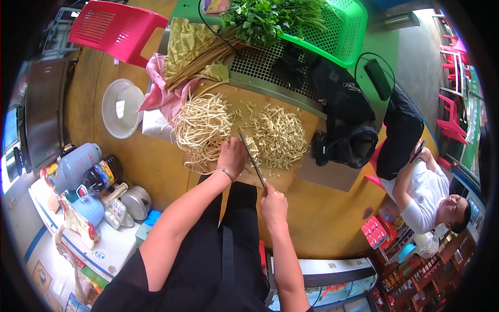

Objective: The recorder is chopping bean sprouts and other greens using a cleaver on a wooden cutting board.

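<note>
My right hand is closed on the handle of a knife, whose blade points away from me over a wooden cutting board. Just left of the blade, my left hand presses on the near edge of a heap of long, pale, thin vegetable strands; its fingertips are partly hidden. Short chopped pieces of the same pale stuff lie piled on the board to the right of the knife, with a few scattered beyond it.
Beyond the board are thin brown sticks, a pink cloth, leafy greens and a green plastic basket. A black bag lies close on the right. A plastic tub is at left; a seated person holds a phone at right.
</note>
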`<move>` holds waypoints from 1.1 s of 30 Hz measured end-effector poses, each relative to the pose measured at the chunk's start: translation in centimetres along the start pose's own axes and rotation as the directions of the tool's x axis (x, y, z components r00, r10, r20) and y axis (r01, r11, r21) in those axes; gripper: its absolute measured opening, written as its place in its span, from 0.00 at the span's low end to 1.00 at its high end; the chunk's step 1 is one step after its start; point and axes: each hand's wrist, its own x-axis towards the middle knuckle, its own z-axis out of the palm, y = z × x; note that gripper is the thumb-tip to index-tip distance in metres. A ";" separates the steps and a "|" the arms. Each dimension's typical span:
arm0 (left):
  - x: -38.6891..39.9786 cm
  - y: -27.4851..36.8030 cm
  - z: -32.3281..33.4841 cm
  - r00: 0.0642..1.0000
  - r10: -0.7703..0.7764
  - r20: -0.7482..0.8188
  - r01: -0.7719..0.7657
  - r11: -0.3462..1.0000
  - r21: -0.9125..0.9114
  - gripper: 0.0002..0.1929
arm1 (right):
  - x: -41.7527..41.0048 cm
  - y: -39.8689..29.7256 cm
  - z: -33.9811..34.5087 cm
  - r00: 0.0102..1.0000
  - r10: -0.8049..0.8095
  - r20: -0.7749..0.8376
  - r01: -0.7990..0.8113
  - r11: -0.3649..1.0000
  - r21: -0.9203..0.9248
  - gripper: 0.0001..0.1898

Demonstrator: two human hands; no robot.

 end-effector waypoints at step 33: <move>-1.0 -0.9 -0.9 0.999 -0.025 0.026 0.029 0.991 -0.134 0.29 | -1.7 0.9 2.6 0.985 0.032 -0.172 0.028 0.940 0.340 0.12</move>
